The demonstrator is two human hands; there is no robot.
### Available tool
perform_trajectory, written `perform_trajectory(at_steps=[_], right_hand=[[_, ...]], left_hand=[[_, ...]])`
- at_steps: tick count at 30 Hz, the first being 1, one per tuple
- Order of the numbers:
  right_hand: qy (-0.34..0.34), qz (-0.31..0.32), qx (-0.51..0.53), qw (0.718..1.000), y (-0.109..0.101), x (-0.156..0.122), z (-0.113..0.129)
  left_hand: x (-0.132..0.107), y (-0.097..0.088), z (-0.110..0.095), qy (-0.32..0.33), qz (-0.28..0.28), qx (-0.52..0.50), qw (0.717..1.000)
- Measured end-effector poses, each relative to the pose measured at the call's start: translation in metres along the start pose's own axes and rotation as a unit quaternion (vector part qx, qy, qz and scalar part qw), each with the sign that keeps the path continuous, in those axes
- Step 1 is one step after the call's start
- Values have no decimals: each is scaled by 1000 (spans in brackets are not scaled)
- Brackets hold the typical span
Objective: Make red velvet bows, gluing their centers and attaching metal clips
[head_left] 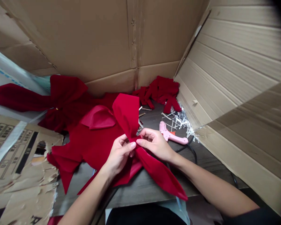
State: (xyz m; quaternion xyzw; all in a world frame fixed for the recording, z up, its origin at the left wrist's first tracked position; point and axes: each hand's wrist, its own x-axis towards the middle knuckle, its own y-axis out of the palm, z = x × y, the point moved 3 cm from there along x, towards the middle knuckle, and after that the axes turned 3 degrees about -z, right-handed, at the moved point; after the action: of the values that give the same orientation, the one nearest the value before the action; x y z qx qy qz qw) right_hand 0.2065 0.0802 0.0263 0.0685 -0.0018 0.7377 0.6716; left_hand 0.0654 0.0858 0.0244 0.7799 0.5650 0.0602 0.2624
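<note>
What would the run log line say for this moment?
left hand: pinches red velvet bow | right hand: pinches same bow | nearby: pink glue gun, metal clips

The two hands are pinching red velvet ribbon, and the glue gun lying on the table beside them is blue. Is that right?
No: the head view shows the glue gun is pink, not blue. It does lie on the table beside the hands: the left hand and right hand pinch the red velvet ribbon.

velvet bow (127,112): red, matt | glue gun (170,132): smooth pink plastic | box wall (103,37): rough corrugated cardboard | clips (142,108): shiny metal
</note>
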Motion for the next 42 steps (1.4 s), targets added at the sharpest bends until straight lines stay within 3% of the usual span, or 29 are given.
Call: perform_trajectory(at_steps=[10, 13, 18, 26, 31, 37, 42], right_hand=[[-33, -21, -33, 999, -3, -1, 0], [-74, -25, -49, 996, -4, -5, 8], [-170, 37, -94, 980, -3, -9, 19], [-99, 9, -146, 984, -4, -7, 9], [-98, -11, -201, 975, -3, -9, 7], [-142, -62, -220, 963, -2, -11, 11], [-99, -73, -212, 969, -2, -11, 7]], left_hand=[[2, -3, 5, 23, 48, -57, 997], [4, -3, 6, 27, 41, -51, 997], [6, -5, 7, 15, 17, -47, 999], [-4, -9, -1, -20, -31, -90, 995], [-8, -5, 4, -31, -28, -44, 998], [-5, 4, 4, 2, -43, -13, 999], [-3, 3, 4, 46, -50, 25, 997]])
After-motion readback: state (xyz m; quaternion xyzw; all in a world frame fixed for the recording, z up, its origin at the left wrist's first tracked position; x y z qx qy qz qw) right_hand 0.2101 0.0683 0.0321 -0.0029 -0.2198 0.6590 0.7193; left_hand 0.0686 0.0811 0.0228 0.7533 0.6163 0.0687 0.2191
